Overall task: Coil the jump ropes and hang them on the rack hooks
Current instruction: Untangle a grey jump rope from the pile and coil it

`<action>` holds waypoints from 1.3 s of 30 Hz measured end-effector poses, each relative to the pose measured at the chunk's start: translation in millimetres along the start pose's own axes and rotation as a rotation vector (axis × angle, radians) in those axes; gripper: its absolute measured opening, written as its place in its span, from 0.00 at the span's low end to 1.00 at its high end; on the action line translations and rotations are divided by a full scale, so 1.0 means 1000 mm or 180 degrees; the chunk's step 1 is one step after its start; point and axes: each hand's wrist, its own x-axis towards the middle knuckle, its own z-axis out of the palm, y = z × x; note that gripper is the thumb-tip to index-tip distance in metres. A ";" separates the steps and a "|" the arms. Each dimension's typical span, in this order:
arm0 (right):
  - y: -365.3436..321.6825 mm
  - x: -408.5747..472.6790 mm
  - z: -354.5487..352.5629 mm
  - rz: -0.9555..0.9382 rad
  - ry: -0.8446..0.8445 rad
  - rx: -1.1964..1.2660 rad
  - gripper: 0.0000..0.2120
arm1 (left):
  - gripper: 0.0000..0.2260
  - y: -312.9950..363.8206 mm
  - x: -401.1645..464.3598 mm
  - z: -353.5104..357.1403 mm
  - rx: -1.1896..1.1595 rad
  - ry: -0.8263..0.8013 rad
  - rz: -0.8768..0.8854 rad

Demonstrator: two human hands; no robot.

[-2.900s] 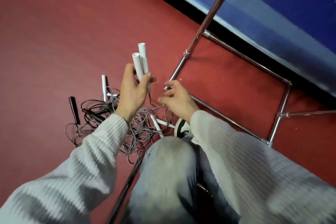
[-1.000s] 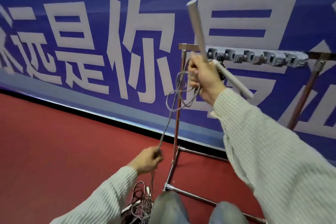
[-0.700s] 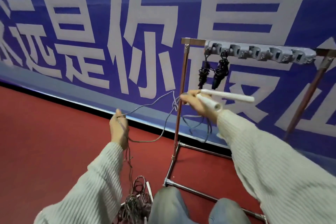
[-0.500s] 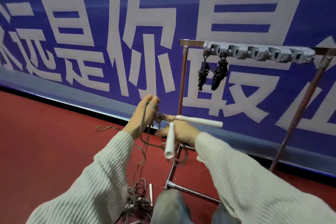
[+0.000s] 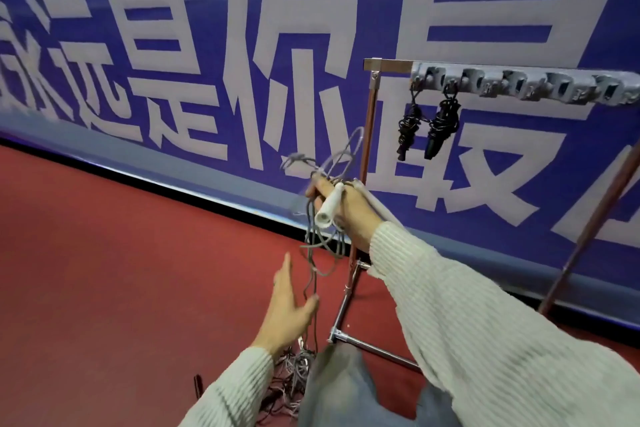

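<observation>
My right hand (image 5: 346, 210) grips the two white handles (image 5: 328, 209) of a jump rope, with several grey loops of its cord (image 5: 325, 239) gathered in the same fist. The cord hangs down past my left hand (image 5: 289, 310), which is spread open beside it, the strand running by the thumb. A metal rack (image 5: 369, 135) stands just behind, with a grey row of hooks (image 5: 519, 83) along its top bar. Two coiled black ropes (image 5: 427, 128) hang from the leftmost hooks.
A tangled pile of ropes (image 5: 287, 378) lies on the red floor at my knees, with a black handle (image 5: 198, 386) beside it. The rack's base bar (image 5: 374, 347) runs along the floor. A blue banner wall (image 5: 207, 62) stands close behind the rack.
My left hand has let go of the cord at the right hand and dropped down, opening beside the hanging strand. The right hand has kept the handles and gathered loops.
</observation>
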 end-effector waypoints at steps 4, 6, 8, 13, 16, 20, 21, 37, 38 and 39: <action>-0.014 0.002 -0.010 -0.0374 -0.0206 0.1591 0.13 | 0.18 -0.039 0.004 0.027 -0.0090 -0.0976 -0.0992; -0.026 0.006 -0.020 -0.0588 -0.0187 0.1717 0.12 | 0.07 -0.056 0.005 0.037 0.0130 -0.0955 -0.1122; -0.042 0.014 -0.037 -0.0822 -0.0048 0.1915 0.09 | 0.04 -0.088 -0.001 0.045 0.0727 -0.0640 -0.1244; -0.101 0.015 -0.095 -0.1266 0.0557 0.2666 0.13 | 0.23 -0.225 -0.036 0.022 0.1443 -0.0662 -0.2603; -0.101 0.009 -0.096 -0.0971 0.0559 0.2045 0.14 | 0.35 -0.257 -0.038 0.013 0.1183 -0.0777 -0.2845; -0.066 0.010 -0.057 -0.0410 0.0339 0.1705 0.16 | 0.47 -0.148 -0.009 0.016 0.0264 -0.0498 -0.1735; -0.060 0.011 -0.047 -0.0291 0.0300 0.1720 0.16 | 0.52 -0.121 -0.002 0.019 -0.0099 -0.0632 -0.1322; -0.030 -0.006 -0.072 -0.0050 0.0344 0.0728 0.15 | 0.17 0.017 0.089 0.007 -0.2471 0.1182 -0.1582; -0.022 -0.008 -0.075 0.0006 0.0392 0.0405 0.15 | 0.16 0.032 0.098 -0.004 -0.2887 0.1308 -0.1386; -0.014 -0.012 -0.075 0.0076 0.0386 0.0070 0.15 | 0.15 0.054 0.106 -0.016 -0.3242 0.1315 -0.1153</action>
